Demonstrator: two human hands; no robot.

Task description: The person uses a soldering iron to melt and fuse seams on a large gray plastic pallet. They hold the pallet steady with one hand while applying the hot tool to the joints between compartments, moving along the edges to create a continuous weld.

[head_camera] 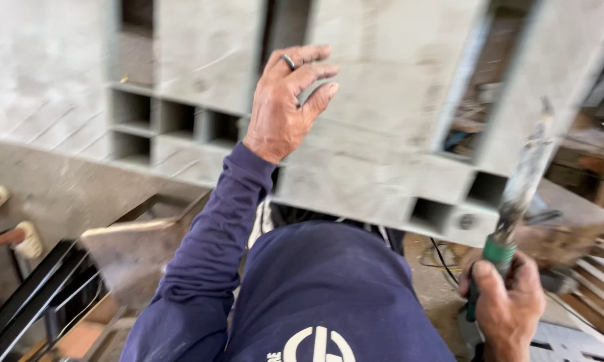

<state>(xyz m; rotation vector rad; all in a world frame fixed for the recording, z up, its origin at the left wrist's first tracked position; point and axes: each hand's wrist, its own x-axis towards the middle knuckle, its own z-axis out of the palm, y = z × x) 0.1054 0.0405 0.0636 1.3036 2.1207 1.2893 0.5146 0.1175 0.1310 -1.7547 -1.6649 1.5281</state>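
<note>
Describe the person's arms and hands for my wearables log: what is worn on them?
The left arm wears a long navy-blue fabric sleeve reaching the wrist. The bare left hand carries a dark metal ring on one finger. The right hand is bare, ungloved; its sleeve is out of view.

The metal frame (376, 134) is pale grey, with faint lighter scratch lines and dark hollow tube ends. The sleeve (208, 248) and shirt (322, 295) are navy blue; the shirt bears a white round emblem. The tool (516, 214) has a green collar and a grey, speckled shaft. A silver ring (288, 62) sits on one finger.
</note>
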